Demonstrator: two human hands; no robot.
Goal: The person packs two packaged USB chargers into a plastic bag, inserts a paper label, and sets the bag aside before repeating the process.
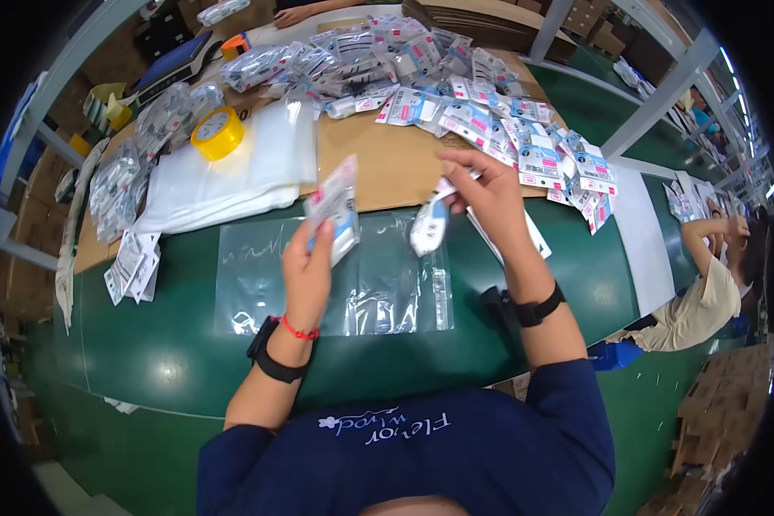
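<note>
My left hand (308,268) is closed around the lower part of a small plastic packet (339,206) with a pink, white and blue label. My right hand (493,194) pinches a second labelled packet (430,227), which hangs tilted from the fingers, its white and blue side showing. Beneath both hands a large clear plastic bag (378,303) lies flat on the green table (176,322). Beside my right wrist sits a white card or sheet (533,236), partly covered by the forearm. Several similar packets (482,116) spread over the cardboard beyond my right hand.
A stack of clear bags (232,185) with a yellow tape roll (218,133) on it lies at left. Further packets (353,56) are heaped behind. White cards (133,268) rest at the left. Another person (705,275) sits at right; a blue scale (174,67) stands far left.
</note>
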